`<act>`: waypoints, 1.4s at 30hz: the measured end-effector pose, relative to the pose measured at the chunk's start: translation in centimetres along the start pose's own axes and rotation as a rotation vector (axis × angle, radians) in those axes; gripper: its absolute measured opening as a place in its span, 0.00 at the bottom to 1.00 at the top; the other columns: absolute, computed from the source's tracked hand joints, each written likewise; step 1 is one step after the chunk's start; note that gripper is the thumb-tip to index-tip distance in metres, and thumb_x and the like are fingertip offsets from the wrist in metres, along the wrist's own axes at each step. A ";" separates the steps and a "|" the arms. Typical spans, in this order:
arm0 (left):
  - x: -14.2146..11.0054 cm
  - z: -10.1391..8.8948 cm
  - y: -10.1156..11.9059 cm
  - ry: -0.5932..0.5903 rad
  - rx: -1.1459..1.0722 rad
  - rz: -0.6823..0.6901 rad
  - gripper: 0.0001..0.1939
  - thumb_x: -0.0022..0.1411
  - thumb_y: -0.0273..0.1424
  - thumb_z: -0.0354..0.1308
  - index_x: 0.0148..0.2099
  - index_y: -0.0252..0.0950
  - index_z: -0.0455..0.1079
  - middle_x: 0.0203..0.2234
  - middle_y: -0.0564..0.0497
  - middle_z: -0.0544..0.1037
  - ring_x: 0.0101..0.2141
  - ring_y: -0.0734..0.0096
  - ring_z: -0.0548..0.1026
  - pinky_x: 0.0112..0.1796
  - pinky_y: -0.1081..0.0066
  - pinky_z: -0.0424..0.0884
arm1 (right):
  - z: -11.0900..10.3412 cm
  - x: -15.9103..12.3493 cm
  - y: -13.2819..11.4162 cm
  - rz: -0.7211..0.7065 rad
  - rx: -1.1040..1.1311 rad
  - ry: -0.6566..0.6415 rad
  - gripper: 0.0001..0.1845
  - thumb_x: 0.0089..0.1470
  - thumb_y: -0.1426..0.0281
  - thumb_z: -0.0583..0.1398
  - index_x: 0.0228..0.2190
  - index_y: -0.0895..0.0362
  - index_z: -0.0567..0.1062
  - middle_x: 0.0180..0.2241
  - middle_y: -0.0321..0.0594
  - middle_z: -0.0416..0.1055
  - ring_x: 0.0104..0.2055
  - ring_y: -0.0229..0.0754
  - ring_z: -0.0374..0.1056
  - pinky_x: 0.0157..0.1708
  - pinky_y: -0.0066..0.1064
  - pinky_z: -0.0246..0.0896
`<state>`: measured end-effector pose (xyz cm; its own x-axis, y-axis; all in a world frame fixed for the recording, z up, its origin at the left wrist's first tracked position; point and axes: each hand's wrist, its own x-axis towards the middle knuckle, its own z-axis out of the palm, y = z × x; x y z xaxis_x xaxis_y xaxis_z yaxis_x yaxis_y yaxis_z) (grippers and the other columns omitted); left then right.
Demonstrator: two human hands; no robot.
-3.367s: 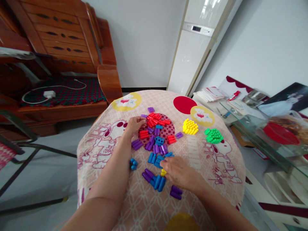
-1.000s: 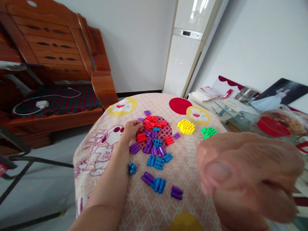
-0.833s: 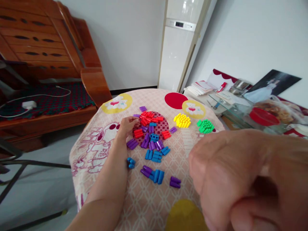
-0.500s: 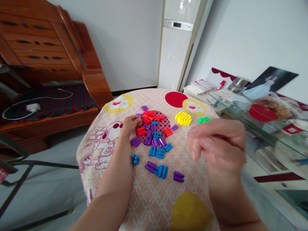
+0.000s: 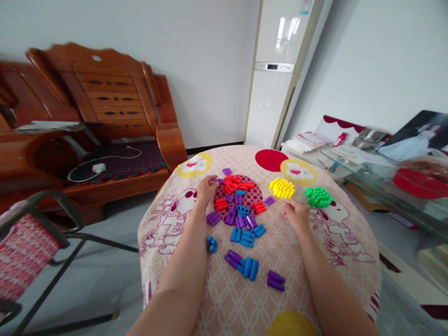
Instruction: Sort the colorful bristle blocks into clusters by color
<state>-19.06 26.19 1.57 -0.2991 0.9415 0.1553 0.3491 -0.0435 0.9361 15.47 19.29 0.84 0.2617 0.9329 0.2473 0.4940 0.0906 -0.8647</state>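
Note:
My left hand (image 5: 207, 189) rests at the far left of the pieces, its fingers loosely apart beside a purple piece (image 5: 219, 181) and the pile of red pieces (image 5: 234, 183). On the cloth below the pile of yellow pieces (image 5: 282, 187) lies my right hand (image 5: 296, 215), fingers curled in; whatever they may hold is hidden. A pile of green pieces (image 5: 318, 197) sits to its right. Between my arms are small tube-shaped plastic pieces, blue (image 5: 247, 238) and purple (image 5: 213, 218), many side by side. Nearer me lie a joined-looking blue group (image 5: 250, 268) and a purple pair (image 5: 276, 280).
A patterned cloth covers the round table (image 5: 224, 303). Left stand a wooden armchair (image 5: 115, 98) and a chair with pink weave (image 5: 28, 252). A glass shelf (image 5: 378, 179) with a red bowl (image 5: 420, 183) runs along the right, close to the table.
My right hand has come down from a raised position near the camera onto the table by the yellow pile. The view has shifted, uncovering the green pile. My left hand stays by the red pile.

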 end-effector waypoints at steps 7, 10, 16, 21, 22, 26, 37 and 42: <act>1.5 -0.1 0.8 0.020 0.329 0.131 0.29 0.56 0.32 0.61 0.60 0.34 0.69 0.58 0.39 0.72 0.58 0.53 0.70 0.58 0.59 0.65 | 0.2 0.3 0.0 -0.014 -0.027 -0.044 0.20 0.48 0.58 0.56 0.30 0.59 0.81 0.17 0.39 0.73 0.19 0.43 0.67 0.23 0.32 0.62; 3.9 0.7 1.9 -0.042 0.393 0.144 0.31 0.55 0.34 0.63 0.61 0.33 0.68 0.60 0.36 0.70 0.61 0.50 0.66 0.61 0.59 0.59 | 0.3 0.4 0.3 -0.042 -0.039 -0.044 0.19 0.48 0.59 0.55 0.30 0.58 0.81 0.17 0.40 0.73 0.21 0.44 0.69 0.24 0.32 0.62; 8.0 4.2 4.4 -0.152 0.551 0.037 0.32 0.51 0.39 0.67 0.58 0.34 0.70 0.58 0.32 0.71 0.61 0.41 0.65 0.58 0.52 0.61 | 0.7 0.2 0.3 -0.065 -0.047 -0.025 0.19 0.49 0.60 0.55 0.29 0.58 0.81 0.19 0.40 0.73 0.23 0.44 0.69 0.25 0.31 0.62; 6.5 6.9 5.3 -0.279 0.630 0.078 0.26 0.48 0.42 0.68 0.49 0.40 0.77 0.48 0.39 0.78 0.54 0.44 0.72 0.54 0.55 0.65 | 0.8 0.2 0.1 -0.095 -0.117 -0.018 0.19 0.50 0.62 0.54 0.30 0.58 0.82 0.20 0.40 0.74 0.26 0.44 0.71 0.29 0.31 0.62; 5.9 7.1 5.4 -0.332 0.665 0.123 0.24 0.48 0.42 0.68 0.47 0.41 0.78 0.46 0.41 0.79 0.52 0.46 0.73 0.53 0.57 0.66 | 0.8 0.3 0.1 -0.107 -0.132 -0.018 0.18 0.51 0.62 0.54 0.30 0.58 0.82 0.21 0.41 0.74 0.27 0.44 0.71 0.30 0.32 0.62; 3.6 6.4 6.5 -0.581 0.731 0.326 0.16 0.49 0.37 0.66 0.42 0.42 0.81 0.37 0.48 0.81 0.44 0.55 0.76 0.46 0.67 0.69 | 0.7 0.5 0.0 -0.126 -0.170 -0.041 0.18 0.51 0.64 0.54 0.31 0.59 0.82 0.21 0.41 0.75 0.27 0.44 0.71 0.31 0.32 0.62; 0.3 5.8 10.6 -0.704 0.548 0.422 0.17 0.52 0.38 0.64 0.43 0.38 0.80 0.35 0.48 0.82 0.38 0.59 0.78 0.41 0.68 0.71 | 0.8 0.7 0.2 -0.115 -0.184 -0.036 0.17 0.51 0.65 0.55 0.31 0.58 0.83 0.21 0.41 0.76 0.27 0.45 0.71 0.30 0.32 0.63; 0.1 10.7 9.6 -0.530 0.734 0.427 0.23 0.61 0.40 0.59 0.55 0.34 0.74 0.51 0.37 0.77 0.53 0.52 0.74 0.51 0.65 0.67 | 0.7 0.8 0.4 -0.157 -0.185 -0.044 0.16 0.52 0.67 0.55 0.33 0.57 0.83 0.23 0.40 0.77 0.28 0.44 0.71 0.30 0.31 0.62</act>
<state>-6.23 29.42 7.23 0.3519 0.9301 0.1049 0.8501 -0.3645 0.3801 15.33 20.28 0.36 0.1356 0.9270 0.3497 0.6701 0.1741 -0.7215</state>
